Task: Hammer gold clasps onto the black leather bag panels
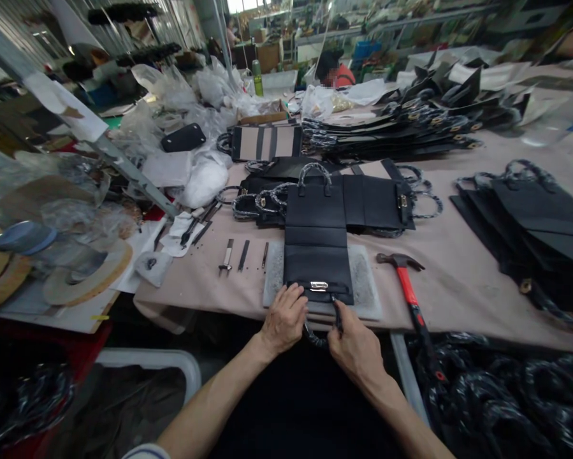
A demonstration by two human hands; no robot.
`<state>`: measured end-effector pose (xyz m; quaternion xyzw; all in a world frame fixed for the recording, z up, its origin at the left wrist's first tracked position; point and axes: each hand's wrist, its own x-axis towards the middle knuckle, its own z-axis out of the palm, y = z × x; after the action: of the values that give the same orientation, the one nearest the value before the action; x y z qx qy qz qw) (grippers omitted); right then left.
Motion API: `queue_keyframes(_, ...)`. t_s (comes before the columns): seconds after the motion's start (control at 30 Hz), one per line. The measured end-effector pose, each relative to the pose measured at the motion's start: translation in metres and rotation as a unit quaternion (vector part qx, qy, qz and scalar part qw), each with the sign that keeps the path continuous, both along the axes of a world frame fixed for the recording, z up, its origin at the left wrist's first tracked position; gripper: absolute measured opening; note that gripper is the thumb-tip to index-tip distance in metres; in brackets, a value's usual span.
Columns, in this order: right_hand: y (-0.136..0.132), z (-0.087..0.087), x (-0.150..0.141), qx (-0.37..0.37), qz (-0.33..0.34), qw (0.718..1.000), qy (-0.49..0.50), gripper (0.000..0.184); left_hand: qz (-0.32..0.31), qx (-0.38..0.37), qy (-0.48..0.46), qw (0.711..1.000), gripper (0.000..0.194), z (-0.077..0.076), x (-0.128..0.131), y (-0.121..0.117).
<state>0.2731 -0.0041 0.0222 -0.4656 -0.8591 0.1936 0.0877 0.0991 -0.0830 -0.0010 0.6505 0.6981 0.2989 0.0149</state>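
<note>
A flat black handbag body (pixel 317 245) lies lengthwise before me on a grey stone slab (pixel 366 280). Its near end carries a shiny metal clasp (pixel 319 286) on a narrow strap. My left hand (pixel 285 317) grips the near left corner beside the clasp, fingers bent over the edge; its thumb is mostly hidden. A plastic-wrapped handle (pixel 315 338) loops off the near edge between my hands. My right hand (pixel 355 341) is closed on this handle close to its right end, by the bag's near right corner.
Right of the slab lies a red-and-black claw hammer (pixel 408 287), its grip past the table edge. Small metal punches (pixel 243 255) sit to the left. More black bags (pixel 377 201) lie behind and in a right-hand pile (pixel 529 210). A slanted metal post (pixel 118 153) stands left.
</note>
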Motion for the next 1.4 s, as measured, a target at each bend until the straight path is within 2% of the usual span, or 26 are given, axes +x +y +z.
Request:
queue_keyframes(0.1,-0.004,-0.004,0.005,0.007,-0.006,1.0,0.01,0.057,-0.001,0.011,-0.012,1.0,0.032,-0.003,0.003,-0.005)
queue_keyframes(0.2,0.004,0.002,0.006,0.01,0.003,1.0,-0.002,0.047,0.007,0.006,-0.027,1.0,0.03,0.002,0.001,-0.002)
queue_keyframes(0.33,0.03,0.014,0.0,0.064,0.047,0.996,0.033,0.034,0.028,-0.002,-0.034,0.999,0.021,0.015,-0.009,0.018)
queue_keyframes(0.43,0.051,0.017,-0.009,0.091,0.083,0.992,0.036,0.028,0.051,-0.034,-0.011,0.998,0.02,0.023,-0.015,0.037)
queue_keyframes(0.53,0.066,0.012,-0.015,0.074,0.093,0.992,0.029,0.022,0.046,-0.065,-0.003,0.997,0.02,0.025,-0.018,0.047)
queue_keyframes(0.67,0.072,-0.004,-0.012,0.06,0.093,0.991,0.076,0.02,0.059,-0.026,-0.079,0.995,0.015,0.02,-0.031,0.038)
queue_keyframes(0.77,0.071,-0.019,-0.007,0.09,0.094,0.985,0.11,0.024,0.12,-0.01,-0.105,0.987,0.014,0.014,-0.054,0.02)
queue_keyframes(0.9,0.074,-0.037,-0.005,0.141,0.108,0.973,0.148,0.024,0.236,-0.018,-0.079,0.968,0.014,0.016,-0.105,0.003)
queue_keyframes(1.03,0.08,-0.044,-0.006,0.173,0.127,0.962,0.17,0.025,0.373,-0.085,-0.055,0.922,0.014,0.029,-0.166,-0.002)
queue_keyframes(1.1,0.084,-0.043,-0.005,0.176,0.136,0.957,0.184,0.025,0.418,-0.142,-0.066,0.895,0.015,0.034,-0.191,-0.002)
queue_keyframes(1.23,0.088,-0.043,-0.004,0.176,0.139,0.954,0.201,0.025,0.429,-0.224,-0.119,0.867,0.017,0.038,-0.218,0.002)
queue_keyframes(1.4,0.081,-0.043,-0.005,0.173,0.116,0.958,0.195,0.026,0.412,-0.281,-0.156,0.853,0.022,0.037,-0.228,0.019)
